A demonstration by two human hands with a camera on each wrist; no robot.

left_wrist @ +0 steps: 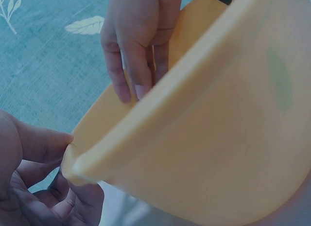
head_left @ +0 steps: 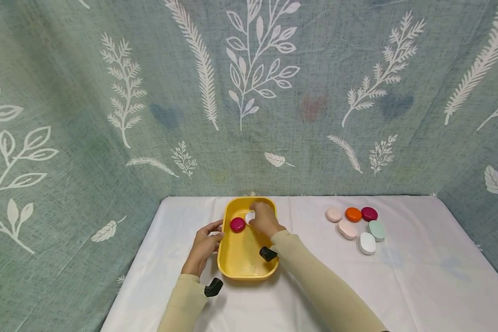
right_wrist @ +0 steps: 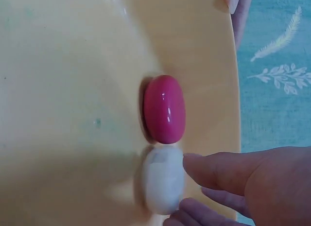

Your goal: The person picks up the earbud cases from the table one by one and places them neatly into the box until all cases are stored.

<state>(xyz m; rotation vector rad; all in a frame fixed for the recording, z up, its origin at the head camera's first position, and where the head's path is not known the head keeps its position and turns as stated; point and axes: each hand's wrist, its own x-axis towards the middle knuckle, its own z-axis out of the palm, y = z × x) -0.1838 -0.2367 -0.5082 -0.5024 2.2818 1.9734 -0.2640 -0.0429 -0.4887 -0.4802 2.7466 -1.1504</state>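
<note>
My left hand grips the left rim of a yellow plastic tray, thumb over the edge and fingers beneath it, as the left wrist view shows. Inside the tray, my right hand pinches a smooth white oval piece between thumb and fingertips at its edge. The white piece is low over the tray floor, close beside a glossy magenta oval piece. In the head view the magenta piece lies left of my right hand, which partly covers the white one.
To the right on the white cloth lies a group of similar pieces: a pale pink round, a pink oval, an orange one, a magenta one, a mint one and a white one. A patterned green curtain hangs behind.
</note>
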